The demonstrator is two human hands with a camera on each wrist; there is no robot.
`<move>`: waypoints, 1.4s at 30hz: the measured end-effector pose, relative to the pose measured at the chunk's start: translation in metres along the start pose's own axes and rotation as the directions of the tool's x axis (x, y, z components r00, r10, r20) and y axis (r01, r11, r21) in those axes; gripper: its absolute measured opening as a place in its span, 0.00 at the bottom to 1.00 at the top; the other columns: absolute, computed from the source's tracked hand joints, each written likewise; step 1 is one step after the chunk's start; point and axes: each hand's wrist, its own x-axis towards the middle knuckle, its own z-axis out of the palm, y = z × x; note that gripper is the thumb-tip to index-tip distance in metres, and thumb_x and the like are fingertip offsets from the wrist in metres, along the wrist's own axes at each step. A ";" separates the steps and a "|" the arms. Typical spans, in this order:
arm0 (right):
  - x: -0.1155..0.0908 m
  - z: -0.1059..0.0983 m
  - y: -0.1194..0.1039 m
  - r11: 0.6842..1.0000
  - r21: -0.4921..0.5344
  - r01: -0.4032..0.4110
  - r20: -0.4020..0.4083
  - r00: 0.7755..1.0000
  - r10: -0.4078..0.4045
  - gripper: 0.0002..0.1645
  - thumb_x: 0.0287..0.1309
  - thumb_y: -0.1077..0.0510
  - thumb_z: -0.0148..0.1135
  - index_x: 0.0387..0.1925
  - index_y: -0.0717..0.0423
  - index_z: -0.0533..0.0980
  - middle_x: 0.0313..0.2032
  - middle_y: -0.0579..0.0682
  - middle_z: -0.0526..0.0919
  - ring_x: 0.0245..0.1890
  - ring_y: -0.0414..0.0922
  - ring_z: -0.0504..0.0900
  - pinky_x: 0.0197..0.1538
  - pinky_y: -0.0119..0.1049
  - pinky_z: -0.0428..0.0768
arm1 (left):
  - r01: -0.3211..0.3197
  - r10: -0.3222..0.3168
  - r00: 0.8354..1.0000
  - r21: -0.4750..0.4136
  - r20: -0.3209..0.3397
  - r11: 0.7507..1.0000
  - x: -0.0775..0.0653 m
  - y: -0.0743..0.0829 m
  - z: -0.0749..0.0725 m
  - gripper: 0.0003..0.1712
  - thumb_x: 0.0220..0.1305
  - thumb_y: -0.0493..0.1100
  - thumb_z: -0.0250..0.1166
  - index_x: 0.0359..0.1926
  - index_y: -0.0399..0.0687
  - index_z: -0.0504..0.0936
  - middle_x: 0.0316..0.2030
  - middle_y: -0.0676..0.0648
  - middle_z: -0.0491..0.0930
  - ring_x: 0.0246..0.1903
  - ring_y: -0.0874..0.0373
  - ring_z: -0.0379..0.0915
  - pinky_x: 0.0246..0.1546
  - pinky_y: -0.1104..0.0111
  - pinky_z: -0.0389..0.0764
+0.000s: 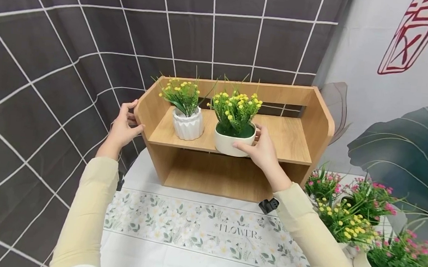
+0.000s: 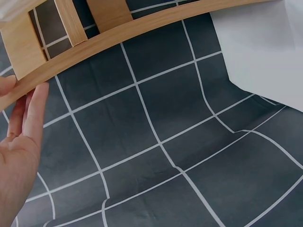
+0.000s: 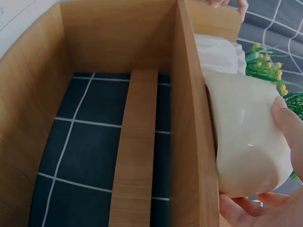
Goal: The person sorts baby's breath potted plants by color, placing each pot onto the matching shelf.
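Note:
A two-tier wooden shelf [image 1: 229, 176] stands on the table. My left hand [image 1: 121, 128] holds the front edge of its left side panel, the thumb on one face and the fingers on the other in the left wrist view. At the middle of the upper board, my right hand [image 1: 263, 150] grips an oval cream flowerpot [image 1: 232, 145] with yellow flowers. Its thumb lies across the pot's front and its fingers go round the right end. The pot's front overhangs the board's edge slightly. Left of it sits a ribbed white flowerpot [image 1: 188, 125], also with yellow flowers.
Several potted plants with pink flowers [image 1: 404, 253] and yellow flowers [image 1: 342, 223] stand at the table's right. A printed floral runner [image 1: 191, 224] lies before the shelf. Behind hangs a dark gridded curtain [image 1: 236, 39]. The shelf's right panel [image 1: 324, 117] rises beyond my right hand.

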 end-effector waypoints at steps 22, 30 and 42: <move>0.027 0.014 0.000 0.996 0.085 0.016 -0.001 1.000 -0.016 0.55 0.47 0.52 0.74 0.69 0.62 0.52 0.65 0.65 0.65 0.63 0.58 0.68 0.63 0.50 0.69 | -0.028 0.028 0.999 -0.012 -0.033 1.000 0.001 -0.004 0.006 0.42 0.57 0.27 0.57 0.70 0.46 0.51 0.49 0.27 0.70 0.49 0.33 0.72 0.47 0.45 0.77; 0.035 0.024 0.001 0.996 0.070 0.049 -0.012 0.999 -0.048 0.51 0.48 0.52 0.73 0.67 0.59 0.54 0.63 0.64 0.67 0.59 0.57 0.72 0.59 0.49 0.74 | -0.029 0.028 0.999 -0.020 -0.037 0.999 0.000 -0.005 0.005 0.43 0.57 0.26 0.57 0.71 0.47 0.50 0.50 0.26 0.70 0.49 0.33 0.72 0.48 0.45 0.76; 0.047 0.027 -0.001 0.992 0.102 0.078 0.035 0.996 -0.082 0.51 0.49 0.56 0.72 0.68 0.63 0.53 0.65 0.66 0.65 0.62 0.58 0.69 0.63 0.47 0.71 | -0.014 0.013 0.999 -0.038 -0.030 0.999 -0.002 -0.004 0.003 0.45 0.59 0.26 0.58 0.72 0.53 0.49 0.51 0.26 0.71 0.51 0.33 0.71 0.50 0.44 0.75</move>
